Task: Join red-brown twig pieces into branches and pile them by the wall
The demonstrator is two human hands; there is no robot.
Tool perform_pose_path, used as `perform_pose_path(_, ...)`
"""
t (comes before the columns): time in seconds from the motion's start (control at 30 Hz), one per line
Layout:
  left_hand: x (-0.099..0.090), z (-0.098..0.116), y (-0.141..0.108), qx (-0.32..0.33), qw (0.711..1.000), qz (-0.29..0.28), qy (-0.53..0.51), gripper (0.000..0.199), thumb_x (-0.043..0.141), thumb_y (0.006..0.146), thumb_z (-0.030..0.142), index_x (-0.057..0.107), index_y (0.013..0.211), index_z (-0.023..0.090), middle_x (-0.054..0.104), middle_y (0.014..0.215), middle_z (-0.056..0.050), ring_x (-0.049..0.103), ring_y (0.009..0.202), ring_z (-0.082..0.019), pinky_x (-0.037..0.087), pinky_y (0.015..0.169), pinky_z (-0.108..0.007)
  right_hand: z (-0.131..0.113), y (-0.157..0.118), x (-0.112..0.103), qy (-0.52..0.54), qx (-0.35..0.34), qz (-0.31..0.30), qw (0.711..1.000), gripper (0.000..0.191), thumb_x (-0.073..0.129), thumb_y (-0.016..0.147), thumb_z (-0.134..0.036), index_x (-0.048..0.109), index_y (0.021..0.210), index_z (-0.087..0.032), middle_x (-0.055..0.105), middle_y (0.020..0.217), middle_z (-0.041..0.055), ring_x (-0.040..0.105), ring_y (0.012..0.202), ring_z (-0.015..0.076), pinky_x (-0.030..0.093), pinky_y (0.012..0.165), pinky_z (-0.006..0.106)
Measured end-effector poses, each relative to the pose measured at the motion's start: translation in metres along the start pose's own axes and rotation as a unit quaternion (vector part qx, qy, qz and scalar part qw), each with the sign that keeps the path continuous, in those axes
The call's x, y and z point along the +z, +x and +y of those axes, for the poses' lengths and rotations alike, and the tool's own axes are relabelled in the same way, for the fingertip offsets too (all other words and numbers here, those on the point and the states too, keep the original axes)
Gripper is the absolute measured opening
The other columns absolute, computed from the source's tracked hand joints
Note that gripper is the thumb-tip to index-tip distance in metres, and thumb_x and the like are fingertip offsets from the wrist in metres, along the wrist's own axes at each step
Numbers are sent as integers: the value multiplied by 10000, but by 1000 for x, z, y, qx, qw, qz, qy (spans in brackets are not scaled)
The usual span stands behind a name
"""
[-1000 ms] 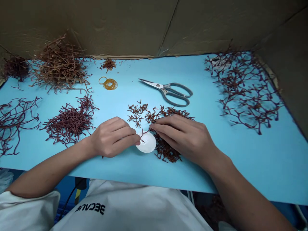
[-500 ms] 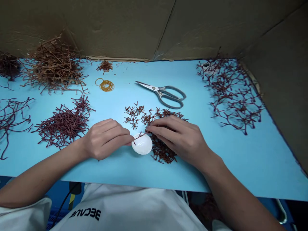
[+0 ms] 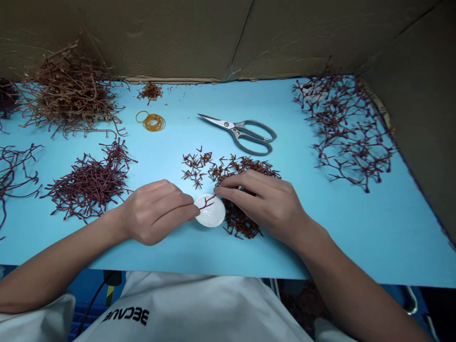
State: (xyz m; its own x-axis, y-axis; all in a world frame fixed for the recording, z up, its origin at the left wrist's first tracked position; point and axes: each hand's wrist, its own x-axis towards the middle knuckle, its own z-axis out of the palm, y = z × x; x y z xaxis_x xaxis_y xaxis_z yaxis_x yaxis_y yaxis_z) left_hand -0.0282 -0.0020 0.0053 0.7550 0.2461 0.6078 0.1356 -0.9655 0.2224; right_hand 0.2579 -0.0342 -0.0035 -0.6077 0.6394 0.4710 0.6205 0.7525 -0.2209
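My right fingers (image 3: 231,189) pinch the sprig (image 3: 207,203), left fingers (image 3: 183,210) just beside; a slip could drop it on the 4 o'clock heap (image 3: 239,221).

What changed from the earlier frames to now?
The view drifted, so everything sits further left in the frame. The sprig tilted flatter over the white disc, its ends still at the fingertips of the left hand and right hand. Nothing visibly was taken or let go. The scissors and rubber bands stayed as they were.
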Motion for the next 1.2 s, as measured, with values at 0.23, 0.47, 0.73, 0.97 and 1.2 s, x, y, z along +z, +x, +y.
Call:
perform_pose_path(0.23,4,6,2,43,999,12,5,241,467,1043,101,706,1070,78,794,874,-149,716,696,-218,580,592,-345,-3,2,2,-9,-17,5,1000,143,647,1025,-100,752,1100,-161,810,1020,81,711,871,188,552,742,306)
perform_pose_path(0.47,10,8,1,42,999,6,31,256,432,1067,104,688,1070,103,802,882,-125,699,662,-192,575,592,-338,-3,1,2,-37,-28,-2,999,160,595,1055,-107,733,1119,-157,806,1019,88,721,897,197,555,748,316)
perform_pose_path(0.73,11,9,4,45,997,5,67,220,485,1048,110,705,1050,105,786,897,-127,684,731,-217,515,628,-375,-3,-1,0,-56,-10,-32,998,203,546,1086,-144,735,1119,-209,812,1048,54,721,919,187,548,771,316)
perform_pose_path(0.97,11,8,3,41,996,11,80,222,493,1048,118,710,1043,164,789,900,-90,680,764,-206,514,684,-371,-2,0,0,-59,-10,-27,998,198,562,1078,-137,741,1120,-210,821,1052,48,719,894,183,561,751,322)
perform_pose_path(1.2,-1,7,7,51,995,2,82,212,517,1052,138,724,1023,170,809,899,-74,683,752,-180,542,722,-353,0,0,0,-49,-23,3,999,184,615,1041,-105,753,1132,-185,821,1041,67,723,868,191,562,733,315)
